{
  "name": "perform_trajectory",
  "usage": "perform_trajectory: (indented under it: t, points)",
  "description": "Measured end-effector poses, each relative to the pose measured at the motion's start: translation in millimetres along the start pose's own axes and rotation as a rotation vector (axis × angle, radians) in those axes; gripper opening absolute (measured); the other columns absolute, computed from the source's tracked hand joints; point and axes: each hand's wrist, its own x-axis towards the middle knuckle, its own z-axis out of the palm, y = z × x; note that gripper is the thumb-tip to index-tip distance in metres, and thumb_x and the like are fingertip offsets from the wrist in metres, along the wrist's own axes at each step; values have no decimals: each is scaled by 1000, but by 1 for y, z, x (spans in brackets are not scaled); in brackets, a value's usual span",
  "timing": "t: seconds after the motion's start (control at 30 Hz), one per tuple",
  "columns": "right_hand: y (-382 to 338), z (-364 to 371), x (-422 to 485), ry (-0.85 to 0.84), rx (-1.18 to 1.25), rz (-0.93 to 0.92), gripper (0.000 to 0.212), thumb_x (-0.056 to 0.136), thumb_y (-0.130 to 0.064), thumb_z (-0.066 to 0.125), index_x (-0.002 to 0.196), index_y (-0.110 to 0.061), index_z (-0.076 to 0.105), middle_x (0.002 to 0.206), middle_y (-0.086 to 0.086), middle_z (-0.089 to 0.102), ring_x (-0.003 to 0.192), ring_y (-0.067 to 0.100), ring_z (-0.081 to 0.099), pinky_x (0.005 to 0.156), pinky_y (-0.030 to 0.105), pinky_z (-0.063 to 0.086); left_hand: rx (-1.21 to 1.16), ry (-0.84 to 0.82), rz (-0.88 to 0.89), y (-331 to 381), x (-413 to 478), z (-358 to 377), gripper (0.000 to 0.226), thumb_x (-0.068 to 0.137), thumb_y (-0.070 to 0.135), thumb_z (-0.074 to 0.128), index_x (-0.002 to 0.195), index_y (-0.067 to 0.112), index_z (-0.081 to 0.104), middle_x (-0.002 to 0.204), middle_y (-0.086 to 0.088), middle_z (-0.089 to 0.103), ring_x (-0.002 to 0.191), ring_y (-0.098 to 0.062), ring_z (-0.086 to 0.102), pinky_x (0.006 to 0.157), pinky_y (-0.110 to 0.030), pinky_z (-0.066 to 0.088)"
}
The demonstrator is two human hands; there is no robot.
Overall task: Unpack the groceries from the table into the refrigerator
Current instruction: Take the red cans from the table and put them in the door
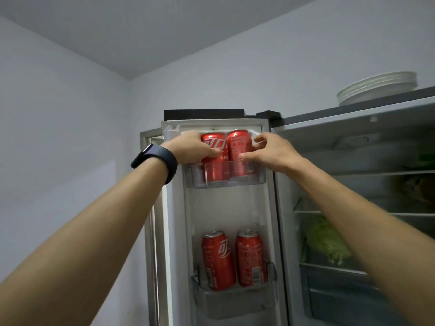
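Two red cola cans stand side by side in the top clear door shelf (226, 182) of the open refrigerator door. My left hand (190, 148) grips the left can (215, 168), thumb across its front. My right hand (273, 152) holds the right can (240, 147) from its right side, thumb and fingers curled round it. Two more red cans (233, 258) stand in the lower door shelf (235, 302). A dark watch sits on my left wrist.
The refrigerator interior (367, 189) is open at right, with wire shelves, a green leafy vegetable (327, 243) and a drawer below. Stacked white plates (376, 87) rest on top of the refrigerator. A plain wall fills the left.
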Motion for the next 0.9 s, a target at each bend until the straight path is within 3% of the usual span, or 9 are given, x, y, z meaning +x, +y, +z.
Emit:
perform_trajectory:
  t: [0.1,0.23,0.4,0.57,0.73,0.8,0.9]
  points:
    - [-5,-3,3,-36,-94,2,35,77,-48,80,96,-19,73,102,0,73,100,19,66,93,42,54,113,-9,-20,0,3,-3,42,80,36,80,116,19,67,104,-1,73,93,-18,70,86,-34,58]
    - [-5,-1,13,-75,-165,48,39,71,-55,81,90,-21,76,92,-1,74,90,17,69,86,41,58,159,42,-15,0,7,7,54,71,40,87,116,20,66,105,-1,71,94,-20,69,86,-38,59]
    - [-5,7,20,-40,-211,117,78,40,-78,73,96,-24,72,93,-2,73,87,20,69,81,42,59,154,159,-85,-7,22,20,52,72,33,87,117,16,65,113,-7,68,98,-28,67,88,-42,58]
    - [1,14,13,47,-160,167,58,54,-66,69,93,-24,71,93,0,71,88,24,66,81,41,57,110,144,-106,-9,24,21,68,64,39,92,120,17,62,114,-5,67,102,-28,66,92,-45,57]
    - [7,23,-4,178,-83,114,35,86,-54,55,92,-22,67,88,-1,66,83,23,59,71,32,46,106,173,-109,-6,14,22,79,55,47,92,122,20,59,116,-5,66,101,-27,66,88,-44,58]
    - [9,27,-12,226,-58,85,33,93,-50,46,91,-22,64,86,1,63,84,25,56,68,33,40,126,188,-94,-2,9,20,76,55,52,90,117,20,61,112,-3,67,98,-25,67,86,-41,59]
    - [12,31,-19,235,-12,49,37,98,-52,37,90,-24,60,85,-2,61,91,26,56,72,35,42,239,242,-74,5,0,17,56,75,51,79,115,18,59,113,-5,67,100,-26,65,89,-39,56]
